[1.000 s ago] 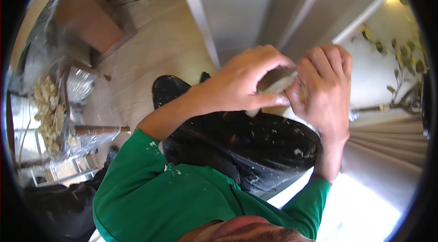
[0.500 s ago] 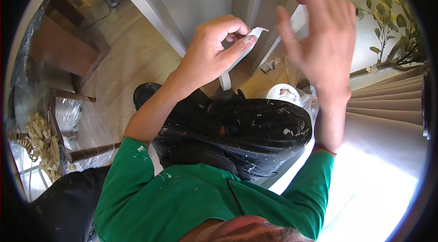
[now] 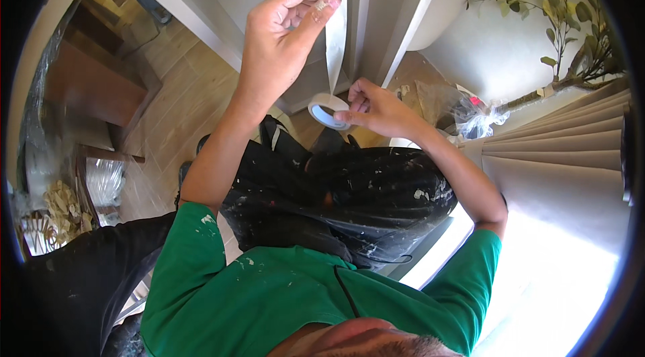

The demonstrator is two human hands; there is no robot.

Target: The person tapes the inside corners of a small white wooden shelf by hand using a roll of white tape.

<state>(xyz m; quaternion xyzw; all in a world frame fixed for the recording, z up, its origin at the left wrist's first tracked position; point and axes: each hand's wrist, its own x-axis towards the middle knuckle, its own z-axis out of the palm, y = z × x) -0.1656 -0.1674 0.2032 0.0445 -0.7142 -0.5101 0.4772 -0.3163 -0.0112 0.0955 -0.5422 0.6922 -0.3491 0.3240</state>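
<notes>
My left hand (image 3: 282,31) is raised and pinches the free end of a white tape strip (image 3: 336,37) between thumb and fingers. From there the strip runs down to a roll of masking tape (image 3: 317,103). Closed on the near right side of that roll is my right hand (image 3: 379,112), its thumb at the ring's opening. The strip stretches between both hands, in front of a grey panelled frame (image 3: 201,11). The roll hangs just beyond my knees, above black paint-spotted trousers (image 3: 376,182).
A leafy branch (image 3: 564,27) and clear plastic wrapping (image 3: 474,118) are on the right, by a pleated grey curtain (image 3: 557,142). Plastic-covered wooden furniture (image 3: 94,81) stands at left. A dark-clothed leg (image 3: 101,283) shows at lower left.
My left hand has moved up and forward with the tape end. My right hand has come down from the upper right onto the roll, and a longer strip now shows between them.
</notes>
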